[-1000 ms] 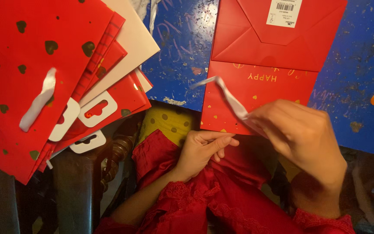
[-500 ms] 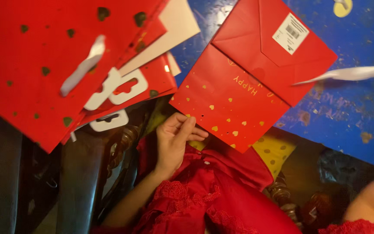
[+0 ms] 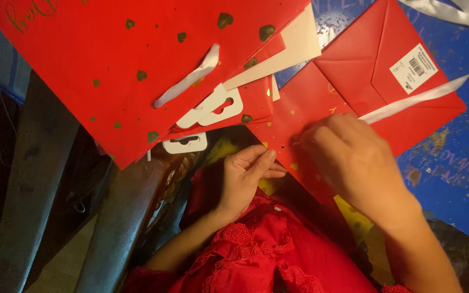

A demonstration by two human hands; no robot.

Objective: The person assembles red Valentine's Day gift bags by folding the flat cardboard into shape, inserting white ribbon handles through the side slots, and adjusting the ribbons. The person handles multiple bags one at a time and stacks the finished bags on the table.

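Note:
A folded red paper gift bag (image 3: 386,70) with gold dots and a white barcode sticker lies flat on the blue table (image 3: 451,168). My right hand (image 3: 354,157) rests over its near edge, fingers pinched on a white ribbon (image 3: 419,97) that runs off to the upper right. My left hand (image 3: 248,176) grips the bag's lower left edge, thumb on top, just beside the right hand. My red lace sleeves fill the bottom of the view.
A stack of several flat red gift bags (image 3: 137,59) with gold hearts, white ribbon handles and white hang tabs (image 3: 213,108) overhangs the table at upper left. More white ribbon (image 3: 462,16) lies at the top right. Dark wooden bench slats (image 3: 109,228) sit below left.
The view shifted. My right hand came back from the right edge with the ribbon and now sits on the bag's near edge beside my left hand, which stays on the bag.

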